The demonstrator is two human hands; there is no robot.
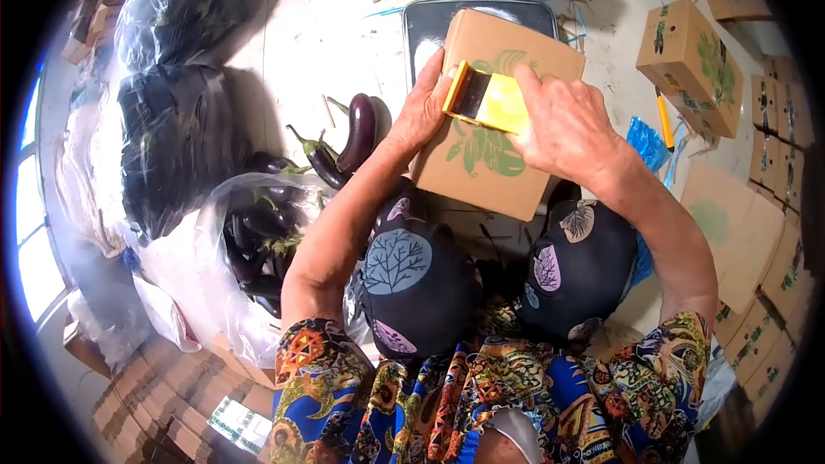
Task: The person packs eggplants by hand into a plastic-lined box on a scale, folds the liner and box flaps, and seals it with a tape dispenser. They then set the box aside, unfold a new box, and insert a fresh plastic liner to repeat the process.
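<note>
In the middle, a cardboard box (pixel 481 180) printed with green vegetables sits at an angle over a dark weighing scale platform (pixel 417 21), between my knees. My left hand (pixel 423 112) grips the box's left edge, its fingertips right beside the tape dispenser's head. A yellow tape dispenser (pixel 505 105) lies against the printed face of the box. Around its right end my right hand (pixel 563 127) is closed, with the index finger stretched along the top. Left of my left forearm, purple eggplants (pixel 358 131) lie on the floor.
A clear plastic bag (pixel 202 266) with more eggplants stands at my left, behind it large dark wrapped bundles (pixel 176 137). At right are another printed box (pixel 692 64), an orange-handled tool (pixel 664 120), blue plastic (pixel 646 144) and stacked cartons (pixel 778 120). Stems litter the floor.
</note>
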